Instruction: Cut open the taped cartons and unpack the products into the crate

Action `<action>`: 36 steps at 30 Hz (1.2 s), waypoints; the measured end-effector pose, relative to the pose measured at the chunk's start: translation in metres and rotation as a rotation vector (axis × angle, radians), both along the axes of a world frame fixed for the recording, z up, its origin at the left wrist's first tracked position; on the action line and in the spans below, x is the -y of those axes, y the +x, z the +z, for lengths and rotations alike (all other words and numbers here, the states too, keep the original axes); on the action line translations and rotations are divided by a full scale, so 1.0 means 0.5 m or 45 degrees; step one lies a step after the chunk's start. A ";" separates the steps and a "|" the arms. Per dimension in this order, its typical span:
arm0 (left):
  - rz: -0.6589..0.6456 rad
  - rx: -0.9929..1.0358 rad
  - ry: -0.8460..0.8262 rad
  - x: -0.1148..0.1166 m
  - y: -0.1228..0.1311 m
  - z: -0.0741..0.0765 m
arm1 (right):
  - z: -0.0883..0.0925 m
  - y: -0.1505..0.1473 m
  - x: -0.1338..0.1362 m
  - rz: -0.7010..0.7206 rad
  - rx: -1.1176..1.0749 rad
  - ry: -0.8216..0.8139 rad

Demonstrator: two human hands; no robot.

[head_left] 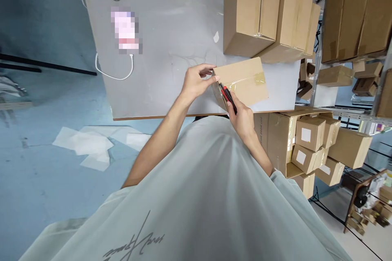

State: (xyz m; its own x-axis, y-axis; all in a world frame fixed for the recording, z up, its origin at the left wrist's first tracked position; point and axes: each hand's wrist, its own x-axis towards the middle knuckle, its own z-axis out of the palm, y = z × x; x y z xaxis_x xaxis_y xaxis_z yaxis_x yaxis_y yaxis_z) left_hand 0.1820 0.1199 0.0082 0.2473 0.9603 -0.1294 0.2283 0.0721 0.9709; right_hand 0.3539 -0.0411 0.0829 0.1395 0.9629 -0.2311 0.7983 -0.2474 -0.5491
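Observation:
A small cardboard box [241, 77] with clear tape across its top lies near the table's front edge. My left hand [197, 80] grips its left end, with the fingers at the far corner and the thumb on the top edge. In my right hand [241, 119] is a red and black box cutter [228, 97], its tip at the box's left edge close to my left thumb. The blade itself is too small to make out. Whatever is inside the box is hidden.
Tall cardboard boxes [251, 8] stand at the table's back right. A white cable [114, 77] runs from a blurred phone [126, 30] on the left of the grey table [171, 24]. Below on the right, an open carton [277, 142] holds several small boxes. White sheets [82, 144] lie on the floor.

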 end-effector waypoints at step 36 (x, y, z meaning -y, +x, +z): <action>-0.032 0.110 -0.125 -0.002 0.001 -0.014 | 0.098 0.029 0.074 0.034 -1.193 -0.167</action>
State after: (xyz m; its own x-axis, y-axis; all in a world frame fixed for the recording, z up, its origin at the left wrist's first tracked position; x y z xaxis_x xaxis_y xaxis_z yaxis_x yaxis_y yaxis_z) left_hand 0.1827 0.1208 0.0010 0.2855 0.9373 -0.2000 0.1472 0.1633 0.9755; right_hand 0.3683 -0.0780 0.1318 -0.1792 0.9215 -0.3445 0.0526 -0.3407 -0.9387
